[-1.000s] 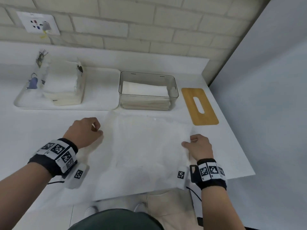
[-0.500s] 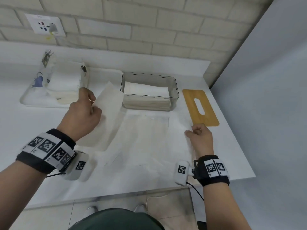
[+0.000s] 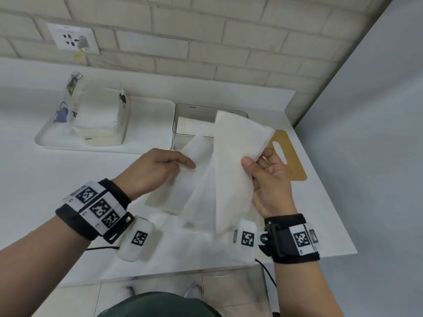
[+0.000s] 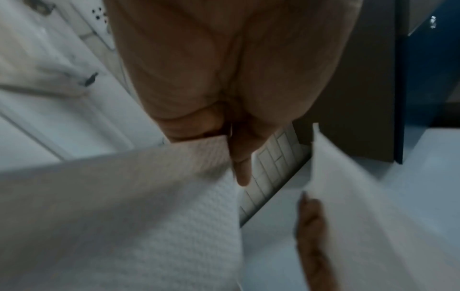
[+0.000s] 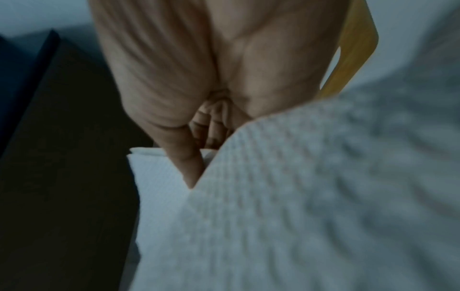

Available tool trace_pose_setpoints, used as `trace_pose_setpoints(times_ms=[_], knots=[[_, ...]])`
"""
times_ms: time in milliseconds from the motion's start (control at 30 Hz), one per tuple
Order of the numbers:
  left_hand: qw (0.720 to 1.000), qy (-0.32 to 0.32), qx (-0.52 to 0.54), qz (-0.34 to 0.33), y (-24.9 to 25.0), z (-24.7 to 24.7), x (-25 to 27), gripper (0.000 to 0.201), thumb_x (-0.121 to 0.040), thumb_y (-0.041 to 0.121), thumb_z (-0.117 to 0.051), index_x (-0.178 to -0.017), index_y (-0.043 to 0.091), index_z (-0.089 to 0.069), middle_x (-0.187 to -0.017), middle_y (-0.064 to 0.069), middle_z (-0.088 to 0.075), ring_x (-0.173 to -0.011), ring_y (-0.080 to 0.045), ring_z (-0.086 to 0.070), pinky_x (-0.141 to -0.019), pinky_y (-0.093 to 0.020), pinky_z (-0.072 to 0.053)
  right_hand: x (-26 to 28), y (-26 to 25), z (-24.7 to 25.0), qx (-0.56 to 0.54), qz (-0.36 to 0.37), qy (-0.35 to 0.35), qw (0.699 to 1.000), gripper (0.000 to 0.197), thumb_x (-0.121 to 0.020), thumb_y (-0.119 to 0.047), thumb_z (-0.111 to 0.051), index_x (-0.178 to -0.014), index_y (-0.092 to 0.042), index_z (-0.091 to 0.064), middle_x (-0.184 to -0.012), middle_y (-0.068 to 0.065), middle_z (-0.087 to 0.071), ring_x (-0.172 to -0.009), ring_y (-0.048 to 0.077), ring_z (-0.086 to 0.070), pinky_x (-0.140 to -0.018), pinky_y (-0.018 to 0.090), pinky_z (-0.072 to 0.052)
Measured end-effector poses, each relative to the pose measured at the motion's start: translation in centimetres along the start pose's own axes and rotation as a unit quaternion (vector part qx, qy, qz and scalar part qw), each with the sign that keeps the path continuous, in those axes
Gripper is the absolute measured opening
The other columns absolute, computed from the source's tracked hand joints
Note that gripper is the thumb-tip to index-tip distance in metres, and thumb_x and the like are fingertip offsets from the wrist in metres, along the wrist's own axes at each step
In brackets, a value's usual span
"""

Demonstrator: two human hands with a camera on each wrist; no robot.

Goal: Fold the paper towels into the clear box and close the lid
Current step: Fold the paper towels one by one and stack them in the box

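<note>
A white paper towel is lifted off the counter, both side flaps raised toward the middle. My left hand pinches its left flap between thumb and fingers. My right hand pinches the right flap, thumb on top. Behind the towel stands the clear box, open, with a stack of folded towels inside; the towel hides part of it. The wooden lid with a slot lies flat on the counter to the right of the box, partly behind my right hand.
A white tray at the back left holds an opened pack of paper towels. A brick wall with a socket runs behind. A grey wall closes the right side. The counter edge is near my body.
The towel lay flat a second ago. My left hand lifted its left side first, then my right hand raised the right side; both flaps now stand up near the middle.
</note>
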State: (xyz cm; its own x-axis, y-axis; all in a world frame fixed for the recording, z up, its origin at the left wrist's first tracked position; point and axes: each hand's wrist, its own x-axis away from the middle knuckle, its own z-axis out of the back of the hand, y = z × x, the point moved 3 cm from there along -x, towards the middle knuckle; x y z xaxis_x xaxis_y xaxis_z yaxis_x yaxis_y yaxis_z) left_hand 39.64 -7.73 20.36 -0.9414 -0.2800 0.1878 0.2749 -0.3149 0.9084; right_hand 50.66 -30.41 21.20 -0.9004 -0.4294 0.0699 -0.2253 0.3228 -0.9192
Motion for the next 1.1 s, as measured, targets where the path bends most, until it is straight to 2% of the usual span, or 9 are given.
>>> trace_pose_setpoints(times_ms=[167,300,467,533,700,833,900,1000,1100], knots=[[0.977,-0.052,0.195,0.069,0.0,-2.0,0.2,0.03,-0.099,0.032,-0.064,-0.108,0.006,-0.078,-0.11,-0.016,-0.077,-0.092,-0.029,-0.072,-0.081,-0.038,-0.053,-0.8,3.1,-1.7,0.044,-0.057,0.048,0.996,0.017,-0.091,-0.001,-0.07,-0.097,-0.01,-0.057,-0.096,0.016,-0.073,-0.093,0.03,-0.067,-0.1,0.059,-0.051],[0.981,-0.038,0.184,0.049,-1.3,-2.4,0.1,0.023,-0.098,0.019,-0.067,-0.109,0.001,-0.077,-0.108,-0.014,-0.079,-0.106,-0.036,-0.074,-0.1,-0.046,-0.057,-0.9,4.2,-2.8,0.055,-0.072,0.054,0.994,0.015,-0.092,-0.008,-0.072,-0.092,-0.016,-0.059,-0.091,0.02,-0.072,-0.089,0.029,-0.065,-0.091,0.054,-0.053],[0.977,-0.022,0.208,0.035,-2.3,-2.1,0.0,0.047,-0.09,0.036,-0.076,-0.1,-0.009,-0.074,-0.105,-0.019,-0.077,-0.094,-0.029,-0.071,-0.09,-0.039,-0.053,-1.0,4.0,-2.1,0.224,-0.009,0.08,0.971,0.019,-0.082,-0.037,-0.077,-0.085,-0.029,-0.06,-0.088,0.024,-0.072,-0.078,0.038,-0.064,-0.081,0.062,-0.057],[0.972,-0.026,0.231,0.037,-2.3,-2.1,0.0,0.033,-0.096,0.028,-0.069,-0.101,-0.004,-0.077,-0.107,-0.017,-0.078,-0.094,-0.026,-0.074,-0.088,-0.034,-0.055,-1.0,3.7,-2.0,0.249,0.012,0.075,0.966,0.017,-0.087,-0.03,-0.076,-0.087,-0.026,-0.06,-0.088,0.018,-0.074,-0.081,0.036,-0.067,-0.079,0.057,-0.06],[0.978,0.028,0.208,0.002,-2.0,-1.6,-0.4,0.023,-0.101,0.026,-0.065,-0.094,0.008,-0.079,-0.09,-0.009,-0.073,-0.079,-0.02,-0.065,-0.077,-0.033,-0.05,-0.3,0.5,-0.8,0.284,0.126,0.145,0.939,0.017,-0.094,-0.012,-0.071,-0.089,-0.022,-0.058,-0.089,0.0,-0.073,-0.079,0.004,-0.068,-0.074,0.014,-0.049],[0.976,0.068,0.205,-0.02,-2.3,-1.1,-0.7,0.053,-0.088,0.048,-0.071,-0.105,-0.002,-0.066,-0.095,-0.008,-0.055,-0.085,-0.028,-0.05,-0.083,-0.043,-0.04,0.8,-0.3,-1.9,0.105,0.027,0.048,0.993,0.018,-0.093,-0.006,-0.069,-0.1,-0.019,-0.06,-0.103,0.009,-0.077,-0.095,0.022,-0.072,-0.085,0.04,-0.06],[0.967,0.073,0.243,-0.015,-1.8,-1.4,-0.5,0.053,-0.09,0.039,-0.068,-0.108,-0.011,-0.059,-0.098,-0.012,-0.06,-0.087,-0.031,-0.052,-0.082,-0.045,-0.041,0.9,1.2,-3.2,0.051,-0.048,-0.001,0.998,0.019,-0.092,-0.004,-0.068,-0.106,-0.013,-0.06,-0.105,0.015,-0.077,-0.094,0.029,-0.073,-0.086,0.048,-0.06],[0.954,0.08,0.288,0.01,-1.7,-2.1,-0.1,0.028,-0.102,0.014,-0.054,-0.106,-0.009,-0.068,-0.099,-0.013,-0.076,-0.09,-0.032,-0.069,-0.081,-0.034,-0.055,0.3,4.3,-3.9,0.175,-0.042,0.058,0.982,0.015,-0.091,-0.013,-0.074,-0.1,-0.014,-0.062,-0.091,0.009,-0.079,-0.081,0.021,-0.072,-0.084,0.043,-0.06],[0.94,0.074,0.33,0.044,-2.0,-2.3,0.4,0.061,-0.093,0.051,-0.067,-0.104,-0.009,-0.069,-0.095,-0.019,-0.074,-0.088,-0.033,-0.068,-0.08,-0.039,-0.051,0.1,6.8,-4.4,0.258,-0.009,0.125,0.958,0.015,-0.089,-0.025,-0.075,-0.091,-0.022,-0.061,-0.075,0.0,-0.074,-0.064,0.011,-0.061,-0.073,0.034,-0.054]])
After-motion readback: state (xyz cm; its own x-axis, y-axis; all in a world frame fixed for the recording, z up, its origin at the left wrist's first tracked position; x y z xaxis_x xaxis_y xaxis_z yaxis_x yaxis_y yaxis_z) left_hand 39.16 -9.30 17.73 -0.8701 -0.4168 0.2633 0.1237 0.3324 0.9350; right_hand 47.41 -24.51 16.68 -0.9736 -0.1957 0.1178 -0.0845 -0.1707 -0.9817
